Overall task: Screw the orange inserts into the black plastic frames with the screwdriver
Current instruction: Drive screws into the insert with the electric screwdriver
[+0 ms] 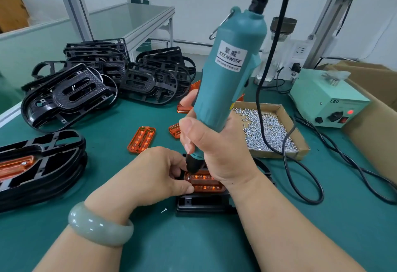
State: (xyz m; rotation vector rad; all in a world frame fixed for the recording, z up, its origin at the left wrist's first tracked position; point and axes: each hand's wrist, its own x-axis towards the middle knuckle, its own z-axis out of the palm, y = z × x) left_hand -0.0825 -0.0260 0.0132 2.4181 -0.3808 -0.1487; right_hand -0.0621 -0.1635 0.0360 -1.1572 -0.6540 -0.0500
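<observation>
My right hand [211, 143] grips the teal electric screwdriver [227, 74] upright, its black tip down on the left end of an orange insert [205, 182]. That insert lies in a black frame [202, 204] on the green mat. My left hand [159, 173] rests at the insert's left end, its thumb pressing the near edge and its fingers curled close around the screwdriver's tip. A loose orange insert [142, 139] lies behind my left hand. Other orange inserts [184, 108] sit farther back, partly hidden by the screwdriver.
A pile of black frames [103, 78] fills the back left. A stack of frames with an orange insert [38, 164] sits at the left edge. A cardboard tray of screws [268, 130] lies at the right, beside a power box [326, 98] and cables. One loose screw [164, 210] lies near the frame.
</observation>
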